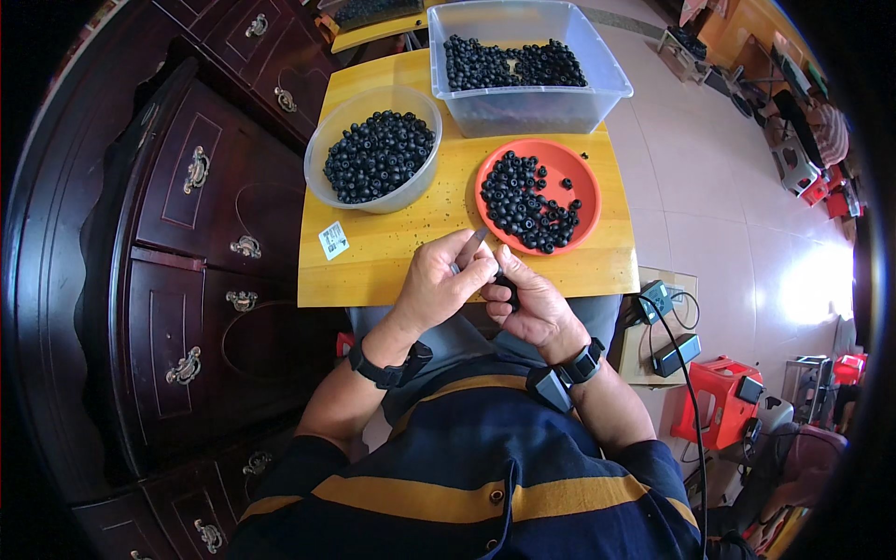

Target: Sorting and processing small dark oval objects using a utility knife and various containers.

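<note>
Both my hands meet at the table's near edge, just below an orange plate [586, 173]. My left hand [437, 282] is closed round a narrow grey tool with a pointed blade [473, 245], its tip sticking up past the fingers. Fingers of my right hand [534, 303] are wrapped round a small black ring-shaped part [509, 287]; more may be hidden in the grip. The fingertips of both hands touch or nearly touch. On the plate lie many loose black ring-shaped parts [511, 198], heaped to the left with a few scattered at right.
A round translucent tub [322, 191] of black parts stands at left on the yellow table [392, 257]. Behind the plate is a clear rectangular bin [523, 110] with more. Dark crumbs and a white label [333, 240] lie nearby. A dark cabinet [205, 233] borders the left; a cable [686, 392] hangs at right.
</note>
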